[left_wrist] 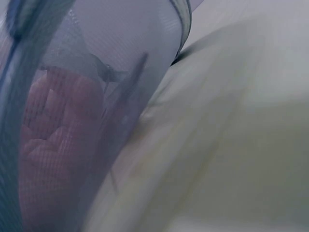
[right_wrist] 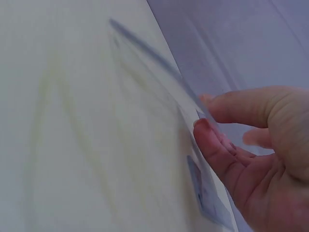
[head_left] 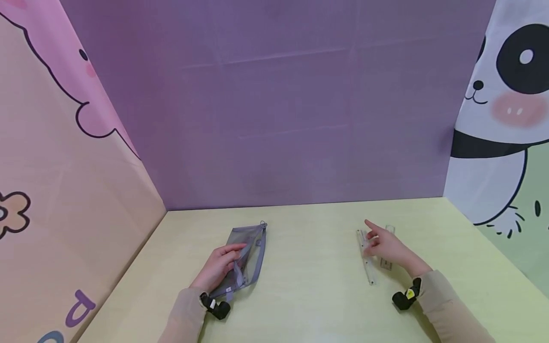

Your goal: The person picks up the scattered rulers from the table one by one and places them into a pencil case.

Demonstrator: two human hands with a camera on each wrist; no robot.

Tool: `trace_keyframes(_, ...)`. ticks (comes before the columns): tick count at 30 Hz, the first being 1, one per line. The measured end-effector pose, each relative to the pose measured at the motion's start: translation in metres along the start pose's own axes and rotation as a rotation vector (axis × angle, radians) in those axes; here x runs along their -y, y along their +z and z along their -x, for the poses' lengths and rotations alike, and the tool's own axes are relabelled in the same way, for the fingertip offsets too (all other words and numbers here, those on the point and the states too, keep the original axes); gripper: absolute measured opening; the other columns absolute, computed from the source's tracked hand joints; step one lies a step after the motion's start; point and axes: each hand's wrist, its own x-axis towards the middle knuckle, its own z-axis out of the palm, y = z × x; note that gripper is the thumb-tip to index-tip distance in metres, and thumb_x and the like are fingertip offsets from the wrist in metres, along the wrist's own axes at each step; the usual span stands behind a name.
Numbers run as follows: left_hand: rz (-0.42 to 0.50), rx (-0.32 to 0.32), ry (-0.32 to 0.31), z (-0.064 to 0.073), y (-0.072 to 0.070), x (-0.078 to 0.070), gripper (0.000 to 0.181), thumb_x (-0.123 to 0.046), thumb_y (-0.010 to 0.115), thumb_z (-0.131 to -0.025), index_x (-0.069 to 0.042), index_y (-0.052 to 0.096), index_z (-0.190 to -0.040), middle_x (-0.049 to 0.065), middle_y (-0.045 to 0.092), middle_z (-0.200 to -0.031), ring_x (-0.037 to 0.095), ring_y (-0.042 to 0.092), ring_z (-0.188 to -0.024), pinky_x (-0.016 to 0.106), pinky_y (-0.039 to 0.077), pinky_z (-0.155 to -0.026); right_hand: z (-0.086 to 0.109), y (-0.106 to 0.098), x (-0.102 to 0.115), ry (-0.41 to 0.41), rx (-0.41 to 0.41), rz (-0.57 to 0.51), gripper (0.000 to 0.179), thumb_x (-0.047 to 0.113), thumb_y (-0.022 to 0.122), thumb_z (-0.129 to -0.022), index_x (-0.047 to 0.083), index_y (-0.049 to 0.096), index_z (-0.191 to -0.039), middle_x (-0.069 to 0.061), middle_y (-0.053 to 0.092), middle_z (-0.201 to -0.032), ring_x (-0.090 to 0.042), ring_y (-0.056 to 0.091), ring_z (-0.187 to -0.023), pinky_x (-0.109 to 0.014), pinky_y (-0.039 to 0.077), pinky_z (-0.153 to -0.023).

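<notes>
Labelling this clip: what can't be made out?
Head: middle of the other clear strip, hidden by the right hand.
Head: markings on the pinched clear strip, too small; right wrist: blurred.
Left wrist: exact hold of the left hand, veiled by the mesh pouch.

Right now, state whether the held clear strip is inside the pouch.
Out: the right hand pinches the clear strip, well apart from the pouch.

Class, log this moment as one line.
left hand: holds mesh pouch | right hand: pinches clear strip | beside it: second clear piece | surface: table
</notes>
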Motion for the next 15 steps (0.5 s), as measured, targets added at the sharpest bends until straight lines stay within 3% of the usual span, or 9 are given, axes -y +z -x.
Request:
trace_keyframes(6, -0.001, -0.004, -0.002, 0.0001, 0.0004, -0.0009, 0.039, -0.003, 0.055, -0.089, 0.01, 0.059, -0.125, 0.013, 0.052, -0.129, 0.017, 0.046, -0.094, 0.025, 0.043, -0.073, 0.0005, -0.0009, -0.0004, 0.068, -0.002, -0.082, 0.083, -0.001, 0.07, -0.081, -0.019, 0.019, -0.144, -0.009, 0.05, -0.084, -0.018, 0.053, -0.067, -0.026, 0.049, -0.06)
trace_keyframes(15, 0.001, -0.004, 0.0, -0.0009, 0.0003, 0.0008, 0.038, -0.003, 0.054, -0.09, 0.01, 0.058, -0.125, 0.014, 0.051, -0.13, 0.018, 0.046, -0.095, 0.025, 0.044, -0.074, 0.0029, -0.0002, -0.0023, 0.083, 0.034, -0.13, 0.041, 0.0, 0.063, -0.086, -0.018, 0.055, -0.122, -0.007, 0.049, -0.081, -0.02, 0.063, -0.073, -0.031, 0.054, -0.066)
